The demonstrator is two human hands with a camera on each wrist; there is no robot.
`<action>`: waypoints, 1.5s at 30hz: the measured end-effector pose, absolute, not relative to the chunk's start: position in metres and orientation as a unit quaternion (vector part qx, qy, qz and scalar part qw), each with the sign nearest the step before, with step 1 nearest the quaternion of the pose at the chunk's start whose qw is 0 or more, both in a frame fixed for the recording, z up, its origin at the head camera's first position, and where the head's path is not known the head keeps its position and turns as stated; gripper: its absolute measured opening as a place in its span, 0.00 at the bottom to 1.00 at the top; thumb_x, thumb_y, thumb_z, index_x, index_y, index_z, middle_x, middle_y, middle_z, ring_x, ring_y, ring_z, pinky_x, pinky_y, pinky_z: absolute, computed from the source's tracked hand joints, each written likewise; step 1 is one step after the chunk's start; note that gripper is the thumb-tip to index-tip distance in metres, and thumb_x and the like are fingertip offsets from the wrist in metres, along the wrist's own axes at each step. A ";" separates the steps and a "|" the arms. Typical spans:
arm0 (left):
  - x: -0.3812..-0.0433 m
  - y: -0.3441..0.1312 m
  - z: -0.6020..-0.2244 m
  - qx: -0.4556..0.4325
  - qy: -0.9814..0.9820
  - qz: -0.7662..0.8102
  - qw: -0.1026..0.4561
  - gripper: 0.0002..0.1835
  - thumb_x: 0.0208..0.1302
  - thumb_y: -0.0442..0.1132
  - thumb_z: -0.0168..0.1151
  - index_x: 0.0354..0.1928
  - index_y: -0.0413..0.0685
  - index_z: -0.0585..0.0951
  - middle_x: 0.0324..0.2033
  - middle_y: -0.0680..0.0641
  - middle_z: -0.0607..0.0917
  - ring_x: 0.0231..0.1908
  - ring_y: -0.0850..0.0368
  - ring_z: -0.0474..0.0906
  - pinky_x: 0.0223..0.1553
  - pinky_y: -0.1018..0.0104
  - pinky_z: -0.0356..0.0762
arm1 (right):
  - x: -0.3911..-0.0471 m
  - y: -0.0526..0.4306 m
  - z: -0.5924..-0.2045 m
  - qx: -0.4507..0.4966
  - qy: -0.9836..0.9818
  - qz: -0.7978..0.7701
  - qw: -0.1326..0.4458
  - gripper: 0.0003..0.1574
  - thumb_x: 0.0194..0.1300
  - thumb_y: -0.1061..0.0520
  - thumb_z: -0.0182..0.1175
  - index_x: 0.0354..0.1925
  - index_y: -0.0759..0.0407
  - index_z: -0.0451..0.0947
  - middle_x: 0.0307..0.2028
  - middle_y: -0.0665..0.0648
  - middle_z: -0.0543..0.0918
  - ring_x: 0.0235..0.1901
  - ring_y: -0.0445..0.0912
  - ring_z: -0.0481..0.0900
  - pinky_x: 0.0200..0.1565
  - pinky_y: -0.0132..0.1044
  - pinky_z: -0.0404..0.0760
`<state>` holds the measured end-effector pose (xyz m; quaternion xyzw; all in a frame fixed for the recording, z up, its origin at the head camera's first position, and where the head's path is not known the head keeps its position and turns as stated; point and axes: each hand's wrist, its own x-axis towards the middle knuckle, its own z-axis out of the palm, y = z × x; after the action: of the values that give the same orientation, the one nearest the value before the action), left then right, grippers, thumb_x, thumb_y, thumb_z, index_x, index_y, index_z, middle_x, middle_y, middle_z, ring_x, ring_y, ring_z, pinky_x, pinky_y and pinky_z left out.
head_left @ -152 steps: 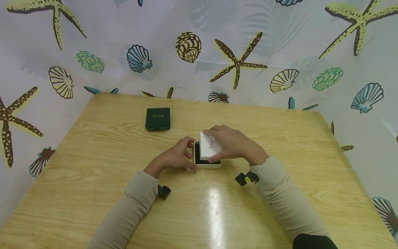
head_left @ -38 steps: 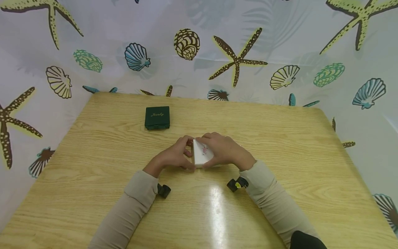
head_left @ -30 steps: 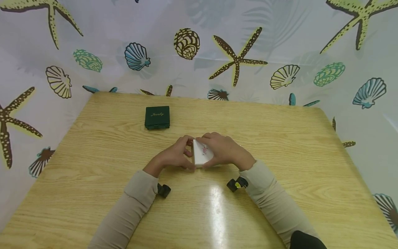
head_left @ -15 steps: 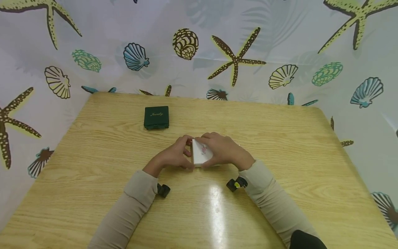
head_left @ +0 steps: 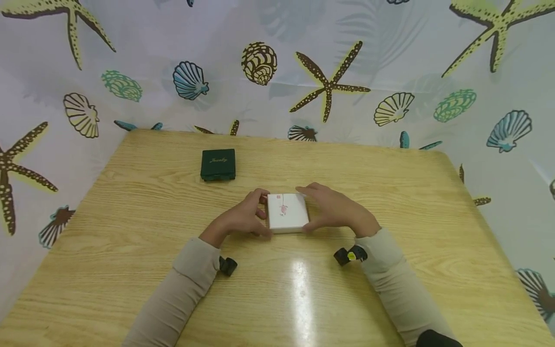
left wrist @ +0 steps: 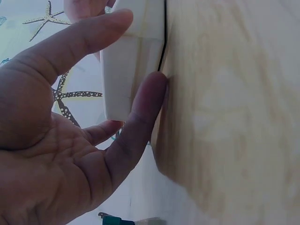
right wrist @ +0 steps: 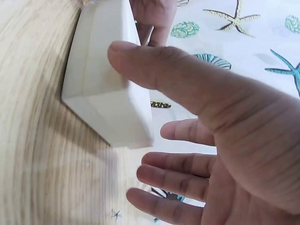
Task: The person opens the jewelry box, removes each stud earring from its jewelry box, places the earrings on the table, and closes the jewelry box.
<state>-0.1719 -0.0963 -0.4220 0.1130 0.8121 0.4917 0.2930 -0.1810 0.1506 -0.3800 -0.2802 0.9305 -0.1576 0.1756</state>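
Note:
A white gift box [head_left: 288,219] with a small pink drawing on its lid lies closed on the table in the head view. My left hand [head_left: 244,215] grips its left side, thumb at the front corner and fingertips at the back. In the left wrist view the thumb and fingers of that hand [left wrist: 61,140] touch the box [left wrist: 121,70], which shows a seam between lid and base. My right hand [head_left: 334,208] is at the right side with fingers spread. In the right wrist view its thumb [right wrist: 140,63] overlaps the box [right wrist: 103,93], while its straight fingers stand apart from it.
A dark green box [head_left: 218,165] with gold lettering sits behind and to the left on the wooden table [head_left: 390,183]. A white cloth [head_left: 225,29] printed with starfish and shells hangs behind the table and along its sides.
About five seconds ago the right hand held the tilted lid over the dark-lined base. The lid came down onto it, and the right hand has just slid off to the right. The left hand stayed.

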 end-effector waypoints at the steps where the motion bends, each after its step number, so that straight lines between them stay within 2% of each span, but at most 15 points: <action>1: -0.172 -0.096 -0.422 0.111 0.810 0.494 0.296 0.55 0.42 0.34 0.76 0.68 0.54 0.51 0.62 0.46 0.61 0.53 0.48 0.70 0.34 0.62 0.81 | -0.181 0.154 -0.381 -0.280 0.928 -0.169 0.181 0.64 0.42 0.39 0.74 0.71 0.55 0.55 0.60 0.57 0.69 0.60 0.51 0.69 0.61 0.48 0.70; 5: -0.172 -0.095 -0.423 0.106 0.806 0.499 0.301 0.55 0.42 0.34 0.77 0.68 0.55 0.50 0.62 0.46 0.60 0.54 0.48 0.69 0.34 0.62 0.81 | -0.179 0.159 -0.387 -0.289 0.915 -0.204 0.195 0.63 0.45 0.41 0.73 0.71 0.58 0.53 0.57 0.58 0.70 0.54 0.52 0.73 0.53 0.45 0.76; 12: -0.172 -0.094 -0.424 0.105 0.803 0.500 0.306 0.54 0.42 0.34 0.76 0.68 0.55 0.51 0.60 0.46 0.62 0.53 0.48 0.69 0.34 0.62 0.81 | -0.181 0.155 -0.394 -0.302 0.903 -0.228 0.203 0.66 0.45 0.44 0.74 0.71 0.65 0.49 0.47 0.57 0.74 0.41 0.47 0.76 0.44 0.35 0.76; 20: -0.171 -0.094 -0.421 0.107 0.805 0.500 0.300 0.54 0.42 0.32 0.76 0.68 0.53 0.51 0.58 0.45 0.64 0.52 0.48 0.70 0.31 0.63 0.80 | -0.183 0.150 -0.396 -0.288 0.898 -0.237 0.232 0.66 0.46 0.51 0.75 0.72 0.62 0.45 0.33 0.54 0.79 0.30 0.41 0.76 0.34 0.31 0.76; 37: -0.170 -0.091 -0.415 0.102 0.805 0.510 0.285 0.52 0.44 0.29 0.73 0.68 0.52 0.51 0.55 0.44 0.67 0.47 0.49 0.73 0.27 0.64 0.78 | -0.184 0.150 -0.389 -0.287 0.897 -0.242 0.231 0.67 0.45 0.49 0.75 0.72 0.61 0.46 0.34 0.55 0.79 0.32 0.43 0.77 0.34 0.31 0.77; 45: -0.172 -0.088 -0.411 0.112 0.804 0.514 0.275 0.54 0.44 0.30 0.74 0.70 0.51 0.49 0.56 0.44 0.66 0.48 0.49 0.73 0.28 0.63 0.81 | -0.188 0.153 -0.381 -0.287 0.898 -0.240 0.231 0.67 0.44 0.50 0.75 0.72 0.60 0.46 0.33 0.54 0.78 0.31 0.43 0.76 0.34 0.32 0.77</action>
<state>-0.1715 -0.0877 -0.4109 0.1123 0.8044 0.5144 0.2751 -0.1876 0.1531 -0.3813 -0.2867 0.8984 -0.2395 0.2309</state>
